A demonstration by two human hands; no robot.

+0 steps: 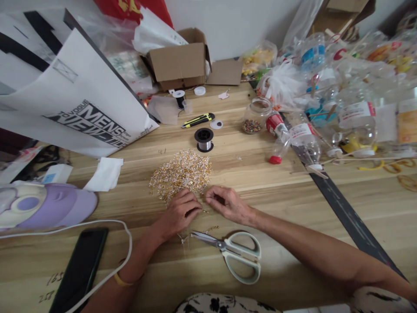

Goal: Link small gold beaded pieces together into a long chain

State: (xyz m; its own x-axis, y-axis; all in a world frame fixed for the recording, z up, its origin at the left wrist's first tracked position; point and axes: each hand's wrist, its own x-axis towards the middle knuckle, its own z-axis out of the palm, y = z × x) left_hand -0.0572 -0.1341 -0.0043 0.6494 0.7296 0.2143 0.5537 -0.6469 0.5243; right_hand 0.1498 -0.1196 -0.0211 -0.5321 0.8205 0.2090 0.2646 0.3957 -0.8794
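Observation:
A loose pile of small gold and silvery beads (184, 170) lies on the wooden table just beyond both hands. At the pile's near edge, my left hand (183, 211) is closed, thumb and fingertips pinched together. My right hand (227, 203) faces it a short gap away, also pinched. Whatever sits between the fingertips is too small to name. A short string of beads (211, 229) lies on the table below the hands. Close by are scissors (233, 252) with pale handles, blades slightly apart and pointing left. Behind the pile stands a black spool of clear thread (204, 140).
A yellow-black utility knife (198, 120) and a jar of beads (256, 117) are farther back. Plastic bottles (355, 113) crowd the right. At left are a white paper bag (74, 95), a purple cap-like object (71, 202), a phone (80, 269) and a white cable (130, 243).

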